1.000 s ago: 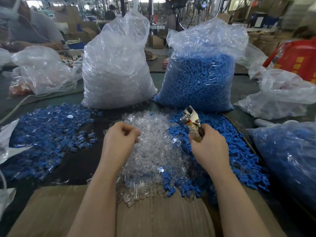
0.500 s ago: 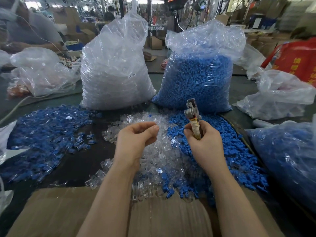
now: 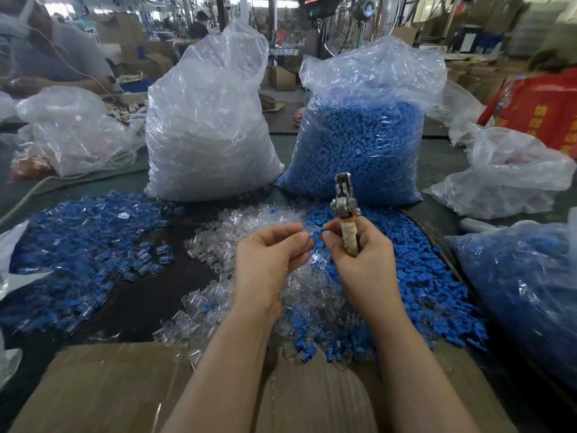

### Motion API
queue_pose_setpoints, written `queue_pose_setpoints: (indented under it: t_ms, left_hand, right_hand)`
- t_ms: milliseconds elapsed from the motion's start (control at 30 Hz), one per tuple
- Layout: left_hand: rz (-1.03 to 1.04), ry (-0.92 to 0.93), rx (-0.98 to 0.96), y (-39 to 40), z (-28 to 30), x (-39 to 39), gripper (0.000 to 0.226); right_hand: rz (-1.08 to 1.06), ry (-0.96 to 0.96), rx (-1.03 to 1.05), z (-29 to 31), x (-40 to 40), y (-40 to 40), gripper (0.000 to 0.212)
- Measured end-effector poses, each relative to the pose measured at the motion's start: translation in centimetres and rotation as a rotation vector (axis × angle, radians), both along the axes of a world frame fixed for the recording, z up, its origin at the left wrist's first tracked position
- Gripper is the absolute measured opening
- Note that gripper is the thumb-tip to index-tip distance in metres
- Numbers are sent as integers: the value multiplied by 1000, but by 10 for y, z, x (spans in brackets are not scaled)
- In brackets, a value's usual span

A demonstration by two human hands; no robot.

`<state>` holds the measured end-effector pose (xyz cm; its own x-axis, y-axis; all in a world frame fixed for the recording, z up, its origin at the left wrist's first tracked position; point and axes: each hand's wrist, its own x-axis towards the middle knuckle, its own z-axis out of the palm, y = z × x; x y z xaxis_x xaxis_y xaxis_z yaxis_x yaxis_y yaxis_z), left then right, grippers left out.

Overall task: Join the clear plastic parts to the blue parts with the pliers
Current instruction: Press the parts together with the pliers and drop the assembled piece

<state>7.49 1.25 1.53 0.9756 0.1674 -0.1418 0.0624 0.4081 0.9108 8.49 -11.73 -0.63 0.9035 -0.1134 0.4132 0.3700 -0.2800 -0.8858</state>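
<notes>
While its fingers curl round the wrapped handle of the pliers (image 3: pixel 345 210), the right hand (image 3: pixel 362 257) holds the tool upright, metal head pointing up and away, and its thumb and forefinger also pinch a small blue part (image 3: pixel 318 235). Just to the left, the left hand (image 3: pixel 268 260) has its fingers curled in, the fingertips meeting at that same blue part; a bit of clear plastic seems to sit between them, too small to be sure. Both hands hover above a heap of clear plastic parts (image 3: pixel 249 232), with loose blue parts (image 3: pixel 415 276) spread to the right. Farther left lies a pile of joined pieces (image 3: pixel 71 245). Two big bags stand at the far side, one of clear parts (image 3: pixel 209 126), one of blue (image 3: pixel 359 145).
</notes>
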Motion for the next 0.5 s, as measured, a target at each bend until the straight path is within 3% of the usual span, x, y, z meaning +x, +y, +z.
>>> queue_pose_setpoints:
  t_ms: [300, 500]
  left_hand:
    - [-4, 6, -8, -8, 1, -2, 8]
    - [70, -70, 105, -15, 0, -3, 8]
  right_hand:
    - [-112, -21, -52, -5, 1, 3, 9]
    - [-222, -46, -123, -5, -1, 6, 18]
